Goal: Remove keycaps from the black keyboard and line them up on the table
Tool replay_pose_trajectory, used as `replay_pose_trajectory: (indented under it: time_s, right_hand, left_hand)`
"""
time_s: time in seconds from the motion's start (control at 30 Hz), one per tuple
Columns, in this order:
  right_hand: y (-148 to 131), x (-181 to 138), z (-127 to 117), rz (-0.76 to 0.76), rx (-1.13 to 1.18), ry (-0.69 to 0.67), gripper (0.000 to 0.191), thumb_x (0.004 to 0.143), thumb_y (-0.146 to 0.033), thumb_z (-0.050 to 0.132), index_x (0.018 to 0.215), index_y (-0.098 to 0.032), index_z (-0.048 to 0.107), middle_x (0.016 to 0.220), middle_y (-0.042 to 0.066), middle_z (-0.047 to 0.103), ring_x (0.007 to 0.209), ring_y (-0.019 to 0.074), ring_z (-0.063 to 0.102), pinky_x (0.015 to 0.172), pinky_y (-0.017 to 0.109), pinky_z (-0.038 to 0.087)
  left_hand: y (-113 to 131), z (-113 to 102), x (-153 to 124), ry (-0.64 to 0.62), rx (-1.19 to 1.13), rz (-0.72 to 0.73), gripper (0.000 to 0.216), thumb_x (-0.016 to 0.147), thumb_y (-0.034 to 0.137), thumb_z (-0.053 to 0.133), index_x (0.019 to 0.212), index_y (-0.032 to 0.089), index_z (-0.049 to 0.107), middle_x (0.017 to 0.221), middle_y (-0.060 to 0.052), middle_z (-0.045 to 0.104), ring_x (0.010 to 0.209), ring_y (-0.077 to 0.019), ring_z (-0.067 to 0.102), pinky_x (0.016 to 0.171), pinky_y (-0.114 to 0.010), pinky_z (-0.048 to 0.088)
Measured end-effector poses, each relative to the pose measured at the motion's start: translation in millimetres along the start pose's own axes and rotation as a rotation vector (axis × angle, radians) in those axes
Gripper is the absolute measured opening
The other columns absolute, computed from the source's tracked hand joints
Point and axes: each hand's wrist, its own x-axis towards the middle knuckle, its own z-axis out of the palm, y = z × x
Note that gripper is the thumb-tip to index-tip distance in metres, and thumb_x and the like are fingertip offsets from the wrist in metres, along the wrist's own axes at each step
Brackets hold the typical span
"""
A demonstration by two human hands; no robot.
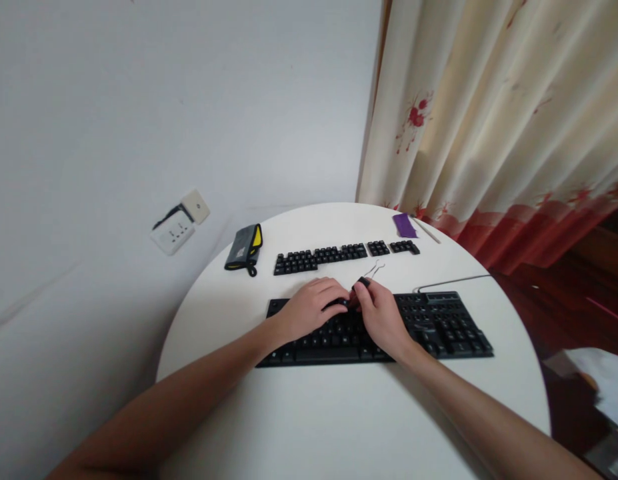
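Currently your right hand (383, 317) pinches a small black wire-handled keycap puller (365, 281) between thumb and fingertips; its two wire loops stick out past the far edge of the flat black full-size computer keyboard (439, 327), pointing away from you and slightly right. The puller's head is at the keyboard's upper rows, near the middle of its length, and your fingers cover the contact point, so whether it grips a key cannot be told.

Your left hand (311, 308) lies palm-down on the same rows, fingers curled together, fingertips just beside the puller and touching or nearly touching the right hand. It appears to hold nothing. Both hands are equally near the puller; only the right carries it.

The keyboard's long axis runs left to right across the round white table (309, 413), tilted a little, with a grey cable (453, 280) leaving its far edge to the right.

Count:
- One keyboard, one puller.
- One line of loose black keycaps (339, 255) beyond the keyboard, roughly parallel to it, in about four groups; single caps are too small to count.
- One grey and yellow fabric pouch (245, 247) left of that line.
- One purple cloth (404, 225) and one thin pale stick (427, 231) at the far right edge.
- One white wall socket (173, 233) with a plug, off the table.
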Motion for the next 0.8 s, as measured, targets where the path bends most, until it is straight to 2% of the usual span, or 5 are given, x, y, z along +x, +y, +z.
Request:
replay_pose_trajectory:
  time_s: [0.17,0.3,0.63,0.8]
  right_hand:
    - [0.3,1.2,-1.3,-0.017,-0.023,0.009,0.031,0.096,-0.037,0.043,0.077,-0.018,0.059,0.072,0.003,0.065,0.065,0.0178,0.057,0.063,0.027,0.041]
    - [-2.0,0.2,-2.7,-0.044,-0.055,0.016,0.031,0.096,-0.035,0.043,0.076,-0.018,0.058,0.072,0.003,0.065,0.065,0.0170,0.056,0.065,0.027,0.041]
    - [1.1,-0.2,-1.5,-0.061,-0.085,-0.002,0.030,0.097,-0.033,0.040,0.073,-0.020,0.052,0.067,0.001,0.060,0.063,0.0162,0.053,0.062,0.026,0.039]
    - [1.0,1.2,-1.8,-0.046,-0.052,0.000,0.031,0.098,-0.033,0.040,0.075,-0.019,0.055,0.069,0.002,0.062,0.064,0.0162,0.056,0.062,0.026,0.040]
  left_hand:
    - [-1.7,-0.3,-0.8,-0.029,0.230,0.070,0.017,0.097,0.029,0.053,0.103,0.020,0.065,0.102,-0.006,0.067,0.096,-0.0204,0.059,0.084,-0.036,0.045]
    - [-0.4,-1.9,-0.6,-0.023,0.299,0.084,0.017,0.097,0.029,0.053,0.103,0.020,0.066,0.106,-0.006,0.066,0.101,-0.0215,0.058,0.084,-0.036,0.045]
    - [5.3,-2.7,1.3,-0.040,0.225,0.109,0.015,0.094,0.027,0.057,0.103,0.020,0.066,0.107,-0.008,0.064,0.102,-0.0229,0.058,0.088,-0.038,0.048]
    - [5.8,-2.5,1.7,0.011,0.180,0.130,0.015,0.094,0.028,0.057,0.103,0.020,0.066,0.107,-0.009,0.065,0.103,-0.0230,0.058,0.091,-0.039,0.049]
